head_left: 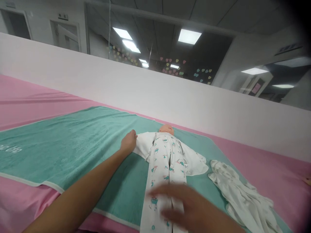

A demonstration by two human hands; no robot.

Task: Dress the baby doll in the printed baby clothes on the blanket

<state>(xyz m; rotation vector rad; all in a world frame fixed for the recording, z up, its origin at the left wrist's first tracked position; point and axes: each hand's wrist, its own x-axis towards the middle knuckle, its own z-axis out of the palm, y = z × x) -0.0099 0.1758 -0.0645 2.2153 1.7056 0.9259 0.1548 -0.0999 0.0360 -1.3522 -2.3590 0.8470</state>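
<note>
A doll (pixel 167 129) lies on its back with only its head showing, near the far edge of a green blanket. Over its body is spread a white printed baby garment (pixel 157 161) with small green and pink figures and wide plain white sleeves. My left hand (pixel 129 141) is closed on the cuff end of the left-side sleeve (pixel 145 145). Blurred by motion, my right hand (pixel 181 204) hovers over the lower part of the garment, fingers apart and seemingly holding nothing. The sleeve on the right side (pixel 194 160) lies flat on the blanket.
The green blanket (pixel 80 139) covers a pink sheet (pixel 255 152). A crumpled white cloth garment (pixel 240 197) lies on the right. Behind runs a low white wall (pixel 136 90) with a glass panel (pixel 157 38) above, dotted with heart stickers.
</note>
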